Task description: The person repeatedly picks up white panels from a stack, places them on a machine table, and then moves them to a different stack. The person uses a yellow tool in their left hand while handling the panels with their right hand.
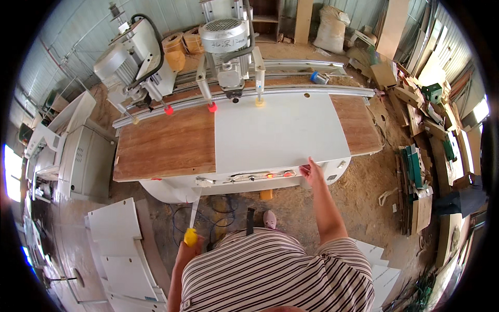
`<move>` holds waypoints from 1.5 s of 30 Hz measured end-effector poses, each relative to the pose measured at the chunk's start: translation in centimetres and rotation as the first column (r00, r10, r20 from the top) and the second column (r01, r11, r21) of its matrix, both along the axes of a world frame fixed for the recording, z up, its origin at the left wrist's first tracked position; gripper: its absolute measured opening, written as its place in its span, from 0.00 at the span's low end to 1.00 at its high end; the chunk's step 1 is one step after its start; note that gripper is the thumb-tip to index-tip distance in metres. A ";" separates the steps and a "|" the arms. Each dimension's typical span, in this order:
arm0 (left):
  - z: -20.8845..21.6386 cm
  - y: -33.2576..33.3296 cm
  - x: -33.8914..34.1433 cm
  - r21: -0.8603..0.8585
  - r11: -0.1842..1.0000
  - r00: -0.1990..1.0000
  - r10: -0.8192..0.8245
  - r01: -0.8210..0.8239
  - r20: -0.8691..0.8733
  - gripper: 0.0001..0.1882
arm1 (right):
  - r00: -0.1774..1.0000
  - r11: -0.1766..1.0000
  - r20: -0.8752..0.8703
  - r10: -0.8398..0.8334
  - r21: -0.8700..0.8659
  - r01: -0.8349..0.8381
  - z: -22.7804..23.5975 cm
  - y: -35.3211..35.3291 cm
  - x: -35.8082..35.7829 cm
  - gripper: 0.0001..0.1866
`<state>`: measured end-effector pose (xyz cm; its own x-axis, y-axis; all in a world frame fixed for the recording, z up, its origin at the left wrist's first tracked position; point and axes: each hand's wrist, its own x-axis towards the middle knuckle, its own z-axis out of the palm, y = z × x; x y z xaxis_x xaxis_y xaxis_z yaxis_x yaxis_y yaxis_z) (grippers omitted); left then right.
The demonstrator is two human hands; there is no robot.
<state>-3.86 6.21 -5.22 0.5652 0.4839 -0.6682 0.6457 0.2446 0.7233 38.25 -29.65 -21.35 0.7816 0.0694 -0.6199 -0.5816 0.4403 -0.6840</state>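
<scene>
In my left hand [188, 252], low in front of me, is a yellow tape measure [191, 237]. Its pale blade [195, 210] sticks up toward the machine's front. My right hand [312, 174] is at the front edge of a white board [280, 130], close to its right corner. The index finger points up onto the edge, the thumb is apart from it, and the other fingers are partly hidden. The board lies flat across a brown wooden tabletop [163, 143] on the machine.
Two motor-driven drilling heads, one grey [223, 36] and one at left [117, 65], stand behind the board with red-tipped clamps [212, 106]. Lit buttons [270, 176] line the machine's front. White panels [127, 275] lie at lower left. Wood scraps [416, 104] pile up at right.
</scene>
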 end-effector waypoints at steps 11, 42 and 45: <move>0.6 0.1 2.7 -0.009 0.988 0.978 0.155 -0.155 0.142 0.08 | 0.922 0.787 0.232 -0.310 -0.482 0.385 -2.7 -13.6 9.0 0.32; -14.0 -6.3 23.1 -0.331 0.709 0.697 0.695 -0.623 0.175 0.10 | 0.866 0.831 -0.001 0.500 -0.282 -0.480 5.4 -9.0 -5.0 0.19; -10.7 -7.4 21.4 -0.295 0.744 0.745 0.653 -0.600 0.133 0.11 | 0.876 0.828 0.043 0.480 -0.352 -0.437 5.3 -8.7 -2.9 0.20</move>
